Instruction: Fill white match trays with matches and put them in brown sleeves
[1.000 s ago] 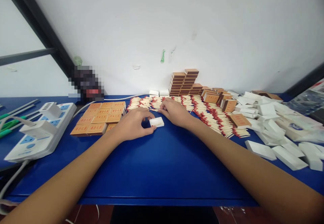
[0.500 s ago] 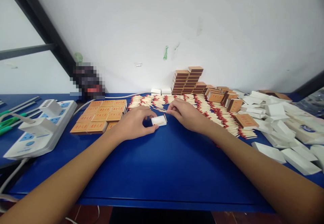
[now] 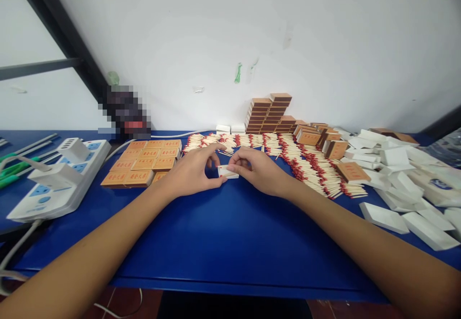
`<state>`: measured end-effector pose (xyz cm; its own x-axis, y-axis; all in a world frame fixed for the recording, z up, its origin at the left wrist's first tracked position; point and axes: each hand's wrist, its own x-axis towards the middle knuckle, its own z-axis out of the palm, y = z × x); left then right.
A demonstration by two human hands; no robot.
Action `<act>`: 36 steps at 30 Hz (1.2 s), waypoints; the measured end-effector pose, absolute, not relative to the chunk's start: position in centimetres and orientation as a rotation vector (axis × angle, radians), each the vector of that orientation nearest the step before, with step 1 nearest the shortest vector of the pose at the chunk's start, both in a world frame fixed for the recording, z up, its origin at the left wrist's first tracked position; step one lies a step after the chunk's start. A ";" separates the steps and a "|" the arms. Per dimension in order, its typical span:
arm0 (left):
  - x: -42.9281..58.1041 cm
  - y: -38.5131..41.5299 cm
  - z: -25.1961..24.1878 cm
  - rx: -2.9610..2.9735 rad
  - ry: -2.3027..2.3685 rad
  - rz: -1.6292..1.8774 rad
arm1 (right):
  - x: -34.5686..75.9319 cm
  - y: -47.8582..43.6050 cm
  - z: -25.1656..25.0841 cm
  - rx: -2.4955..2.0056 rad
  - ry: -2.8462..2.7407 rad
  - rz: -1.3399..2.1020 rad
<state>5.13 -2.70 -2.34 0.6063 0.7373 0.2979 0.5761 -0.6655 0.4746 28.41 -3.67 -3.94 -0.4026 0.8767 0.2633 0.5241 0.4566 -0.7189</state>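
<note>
A small white matchbox tray [image 3: 232,175] is held by its left end between the thumb and fingers of my left hand [image 3: 196,171]. My right hand [image 3: 257,169] is over the tray's right part, thumb and fingertips pinched together; a pale matchstick seems to lie at them, but it is small and partly hidden. Behind both hands spread rows of loose red-tipped matches [image 3: 306,165], which curve round to the right. Orange-topped matchboxes [image 3: 139,177] lie side by side to the left of my left hand.
Brown-sided matchboxes [image 3: 260,117] are stacked against the wall. White empty trays [image 3: 383,217] and a plastic packet [image 3: 437,183] pile up on the right. A white power strip [image 3: 81,175] with plugs and cables, and green-and-white sticks [image 3: 27,160], lie on the left of the blue table [image 3: 216,242].
My right hand has moved from the loose matches down and left to the white tray. My left hand still holds the tray. The view has shifted slightly.
</note>
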 end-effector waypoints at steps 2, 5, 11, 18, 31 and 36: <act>5.2 -2.8 -2.3 2.513 1.060 0.680 | 28.3 -3.7 -4.2 -1.160 -2.102 0.676; 5.2 -2.8 -2.2 2.527 1.052 0.692 | 28.4 -3.5 -4.4 -1.174 -2.126 0.649; 5.1 -2.6 -2.2 2.545 1.015 0.697 | 28.9 -3.6 -3.3 -1.200 -2.151 0.560; 5.0 -2.7 -2.2 2.577 1.006 0.712 | 29.5 -3.6 -2.6 -1.144 -2.278 0.422; 4.9 -2.7 -2.0 2.662 0.996 0.739 | 29.8 -2.8 -2.9 -1.380 -2.072 0.322; 4.6 -2.6 -1.7 2.679 1.011 0.704 | 29.2 -3.1 -3.8 -1.557 -2.105 0.312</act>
<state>4.64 -2.55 -1.67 0.6543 0.6629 0.3638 0.5713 -0.7486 0.3366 29.22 -3.07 -3.79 -0.2218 0.9412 0.2549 0.8267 0.3201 -0.4626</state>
